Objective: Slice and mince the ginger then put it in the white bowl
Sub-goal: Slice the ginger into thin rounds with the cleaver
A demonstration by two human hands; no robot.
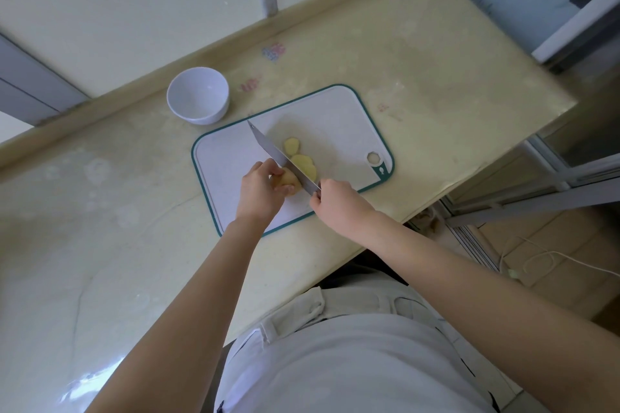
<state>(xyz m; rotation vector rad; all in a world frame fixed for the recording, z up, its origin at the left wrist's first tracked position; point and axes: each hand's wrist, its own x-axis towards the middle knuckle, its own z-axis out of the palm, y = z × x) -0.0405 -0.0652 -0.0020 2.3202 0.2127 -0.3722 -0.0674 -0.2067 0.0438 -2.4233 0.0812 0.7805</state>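
Head view: left hand (260, 189) pinches the ginger (289, 182) mid-board while right hand (337, 203) grips the knife (278, 157), blade against it. Slices (302, 161) lie just beyond on the cutting board (335, 117); white bowl (198, 95) sits off its far-left corner.

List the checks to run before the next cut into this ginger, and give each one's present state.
1. Left grip holds the ginger chunk down on the cutting board: ok.
2. Right grip is wrapped round the handle of the knife: ok.
3. Left grip is clear of the blade: cannot tell, since it sits very close.
4. Cut slices lie on the board to the right of the blade, out of the cut: ok.
5. White bowl stands upright and empty beside the board: ok.
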